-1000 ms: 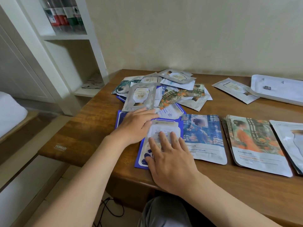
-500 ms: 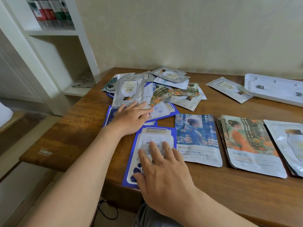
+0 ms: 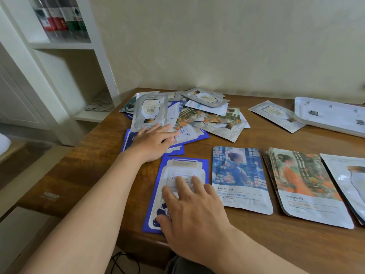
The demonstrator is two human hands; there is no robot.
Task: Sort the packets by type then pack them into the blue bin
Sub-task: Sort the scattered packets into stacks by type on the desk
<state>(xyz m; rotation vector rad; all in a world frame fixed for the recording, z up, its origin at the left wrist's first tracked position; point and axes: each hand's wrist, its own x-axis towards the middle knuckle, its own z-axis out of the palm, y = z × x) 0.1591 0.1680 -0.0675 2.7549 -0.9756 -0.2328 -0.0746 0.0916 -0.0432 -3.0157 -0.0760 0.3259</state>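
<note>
Both hands lie flat and well apart on a wooden table [image 3: 88, 165], neither gripping anything. The right hand [image 3: 195, 220] presses with spread, straight fingers on one blue-bordered packet [image 3: 183, 167] lying at the near edge. The left hand [image 3: 152, 142], its arm stretched forward, rests with fingers extended on the blue packets [image 3: 197, 136] at the near side of a loose pile of packets [image 3: 207, 115]; at least two blue ones show beneath it. To the right of the blue-bordered packet four groups run in a row: that packet, one blue-dress packet [image 3: 240, 175] just beside it, a stack of orange-dress packets [image 3: 304, 184] whose number cannot be told, and a silver packet [image 3: 351, 178] cut off by the right edge. The pile sits on the far side of the table, with one silver packet with a gold label [image 3: 150, 111] on its left side; the pile's full count cannot be told. One lone silver packet [image 3: 274, 113] lies far right, touching a white tray [image 3: 331, 113]. A white shelf [image 3: 65, 56] stands at the left, holding bottles [image 3: 61, 18].
</note>
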